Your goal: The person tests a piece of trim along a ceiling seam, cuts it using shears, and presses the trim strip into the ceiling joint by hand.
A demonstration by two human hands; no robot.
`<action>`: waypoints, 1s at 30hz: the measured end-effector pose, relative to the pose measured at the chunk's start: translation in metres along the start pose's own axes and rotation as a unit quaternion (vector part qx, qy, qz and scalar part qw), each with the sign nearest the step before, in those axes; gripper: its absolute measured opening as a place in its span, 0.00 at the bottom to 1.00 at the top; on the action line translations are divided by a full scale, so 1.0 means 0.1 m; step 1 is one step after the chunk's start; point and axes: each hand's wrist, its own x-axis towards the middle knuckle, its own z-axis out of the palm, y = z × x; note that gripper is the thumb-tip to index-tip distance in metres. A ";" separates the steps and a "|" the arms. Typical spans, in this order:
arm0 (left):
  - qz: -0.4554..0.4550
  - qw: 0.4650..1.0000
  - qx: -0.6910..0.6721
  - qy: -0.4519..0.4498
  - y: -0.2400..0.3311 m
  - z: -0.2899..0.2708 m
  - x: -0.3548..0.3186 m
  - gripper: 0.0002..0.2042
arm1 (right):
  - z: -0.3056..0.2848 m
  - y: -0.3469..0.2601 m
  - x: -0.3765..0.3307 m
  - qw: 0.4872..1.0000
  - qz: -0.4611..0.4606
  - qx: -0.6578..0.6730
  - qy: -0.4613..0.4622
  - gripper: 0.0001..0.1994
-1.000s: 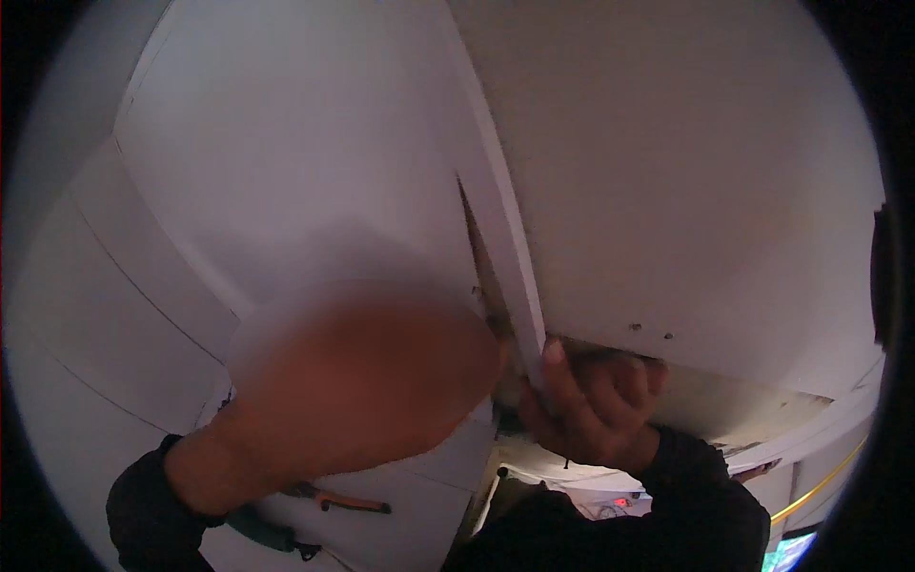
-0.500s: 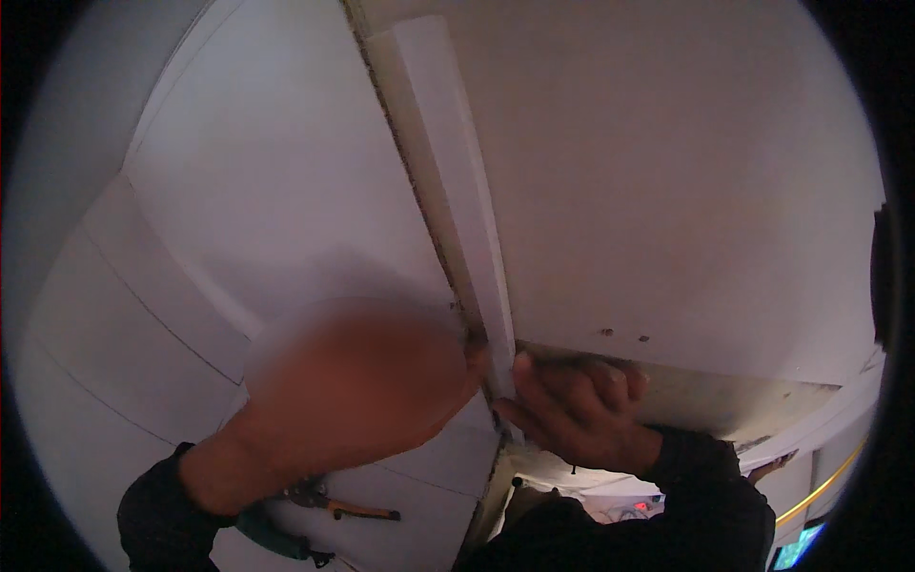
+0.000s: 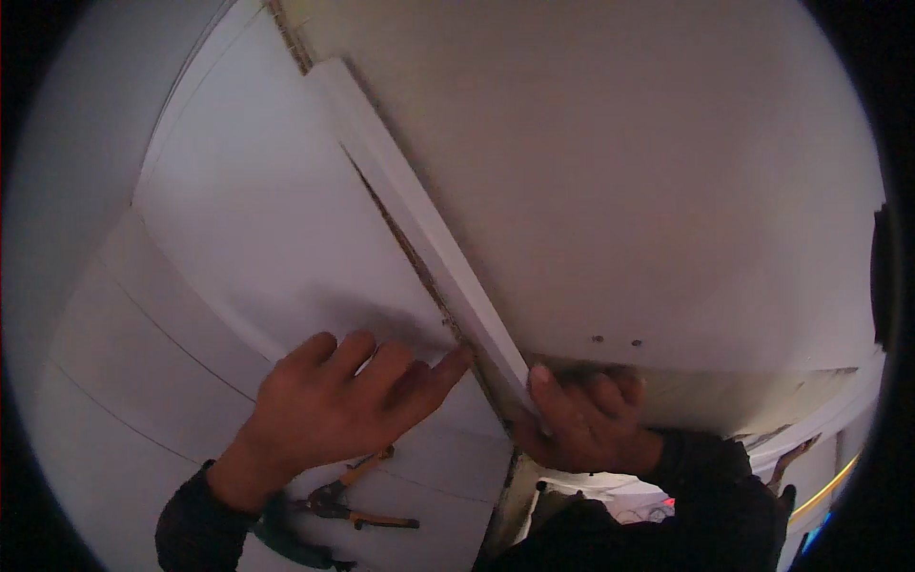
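A long white strip, like a piece of cable trunking, lies slantwise along the seam between a white panel and a beige board. My right hand pinches its lower end between thumb and fingers, the other fingers curled. To the left of the strip, my left hand is held over the white panel with nothing visible in it. Its index finger stretches to the rough dark seam beside the strip; whether it touches cannot be made out.
Orange-handled pliers and a dark green-handled tool lie below my left hand. The beige board spans the right side, with two small holes near its lower edge. At the lower right are a yellow cable and part of another person's hand.
The strip's upper end has swung left, so the strip now lies across part of the seam. My left hand, blurred before, has moved slightly down and its fingers have spread. My right hand keeps its pinch.
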 end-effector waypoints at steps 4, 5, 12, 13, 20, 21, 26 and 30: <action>-0.010 1.000 0.003 0.015 0.03 0.08 -0.11 0.22 | 0.01 -0.09 -0.13 0.980 0.043 0.191 0.025 0.25; -0.011 0.999 0.003 0.034 0.02 0.10 -0.14 0.21 | 0.04 -0.15 -0.15 0.964 0.067 0.249 0.057 0.25; -0.036 0.998 -0.009 0.050 -0.02 0.22 -0.25 0.20 | 0.33 -0.39 -0.21 0.918 0.096 0.355 0.150 0.23; -0.033 0.999 0.000 0.040 -0.03 0.22 -0.26 0.20 | 0.34 -0.38 -0.23 0.908 0.112 0.367 0.167 0.23; -0.010 0.999 0.011 0.041 -0.15 0.16 -0.23 0.26 | 0.34 -0.37 -0.42 0.871 0.140 0.397 0.251 0.20; -0.009 0.999 0.012 0.037 -0.17 0.14 -0.22 0.27 | 0.35 -0.41 -0.42 0.865 0.156 0.398 0.263 0.19; -0.007 0.998 0.055 -0.002 -0.13 -0.01 -0.16 0.29 | 0.38 -0.51 -0.41 0.841 0.172 0.413 0.305 0.19; -0.001 0.996 0.076 -0.038 -0.08 -0.19 -0.08 0.24 | 0.33 -0.49 -0.46 0.848 0.134 0.445 0.254 0.18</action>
